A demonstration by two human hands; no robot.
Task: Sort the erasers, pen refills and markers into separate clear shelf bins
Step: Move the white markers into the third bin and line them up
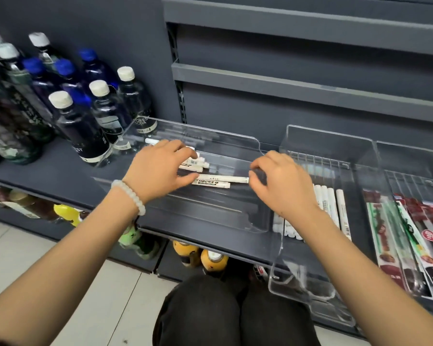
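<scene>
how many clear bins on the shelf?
3. The left bin holds loose markers under both hands; the middle bin holds a row of markers; the right bin holds packaged refills and is cut off by the frame edge, so more may sit beyond.

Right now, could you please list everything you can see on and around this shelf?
Left clear bin: one, transparent, on the grey shelf, holds loose markers.
White markers: several, white, lying crosswise in the left clear bin.
Middle clear bin: one, transparent, right of the first.
Row of markers: several, white, lengthwise in the middle clear bin.
Packets: several, red and green, in the right bin.
Bottles: many, dark with white or blue caps, left on the shelf.
Lower bottles: a few, yellow and orange, shelf below.
Left hand: over the white markers, beaded bracelet on the wrist.
Right hand: pinches one marker's end.
</scene>
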